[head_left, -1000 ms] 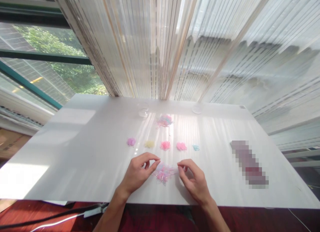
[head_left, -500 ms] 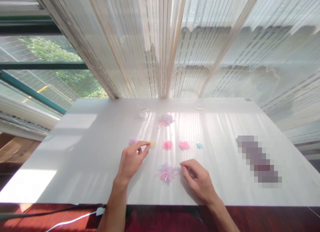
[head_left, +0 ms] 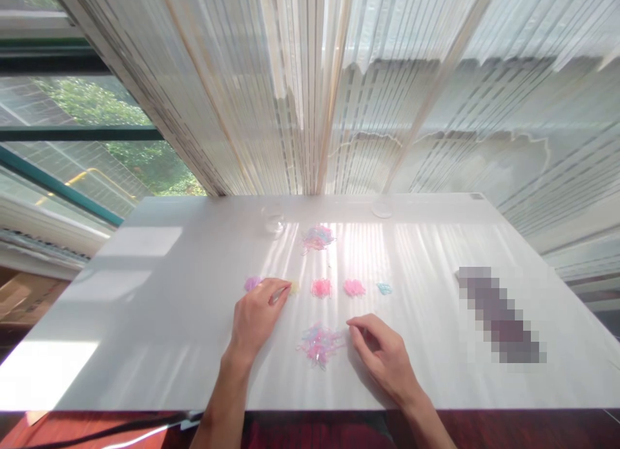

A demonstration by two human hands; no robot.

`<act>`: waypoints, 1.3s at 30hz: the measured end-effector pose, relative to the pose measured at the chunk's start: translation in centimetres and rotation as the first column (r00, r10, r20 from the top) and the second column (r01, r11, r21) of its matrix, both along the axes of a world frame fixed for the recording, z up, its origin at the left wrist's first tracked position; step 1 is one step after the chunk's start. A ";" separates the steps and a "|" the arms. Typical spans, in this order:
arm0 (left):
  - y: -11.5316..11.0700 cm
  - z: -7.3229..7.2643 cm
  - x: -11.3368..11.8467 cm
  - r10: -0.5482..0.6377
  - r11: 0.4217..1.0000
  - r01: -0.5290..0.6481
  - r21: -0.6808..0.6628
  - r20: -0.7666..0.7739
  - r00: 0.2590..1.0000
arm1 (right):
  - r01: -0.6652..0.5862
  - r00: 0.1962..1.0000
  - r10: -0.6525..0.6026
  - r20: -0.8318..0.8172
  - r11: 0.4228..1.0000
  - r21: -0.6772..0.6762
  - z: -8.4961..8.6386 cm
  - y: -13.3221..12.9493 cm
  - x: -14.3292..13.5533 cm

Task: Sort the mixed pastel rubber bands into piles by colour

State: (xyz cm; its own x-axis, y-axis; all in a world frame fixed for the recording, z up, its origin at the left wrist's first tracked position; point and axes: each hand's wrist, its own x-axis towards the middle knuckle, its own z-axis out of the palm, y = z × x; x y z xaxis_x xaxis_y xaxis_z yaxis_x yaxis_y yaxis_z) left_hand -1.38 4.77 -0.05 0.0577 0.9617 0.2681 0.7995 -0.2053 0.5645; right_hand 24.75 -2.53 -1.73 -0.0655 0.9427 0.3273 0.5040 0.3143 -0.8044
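My left hand [head_left: 256,310] reaches to a small yellow pile [head_left: 294,287], thumb and forefinger pressed together at its edge. Whatever lies between those fingertips is too small to make out. My right hand [head_left: 382,352] is beside a mixed pile of pink, purple and blue rubber bands [head_left: 320,345], its fingers curled and the thumb close against the forefinger. What this pinch holds, if anything, does not show. Sorted piles form a row: purple rubber bands [head_left: 252,283], red rubber bands [head_left: 321,288], pink rubber bands [head_left: 354,287] and blue rubber bands [head_left: 384,288].
Farther back on the white table [head_left: 159,294] lies another mixed pile [head_left: 318,238]. A clear round container [head_left: 275,224] and a clear lid [head_left: 382,209] are near the far edge. A blurred-out dark object [head_left: 501,316] lies at the right. Striped curtains [head_left: 300,113] hang behind.
My left thumb has drawn closer to the forefinger at the yellow pile. The right hand stays nearly as it was. The whole view has shifted slightly downward.
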 end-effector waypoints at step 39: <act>-7.4 -1.1 1.2 -0.424 0.905 0.424 0.039 0.166 0.890 | -0.168 0.973 0.152 0.174 0.982 0.083 -0.4 -2.0 -3.1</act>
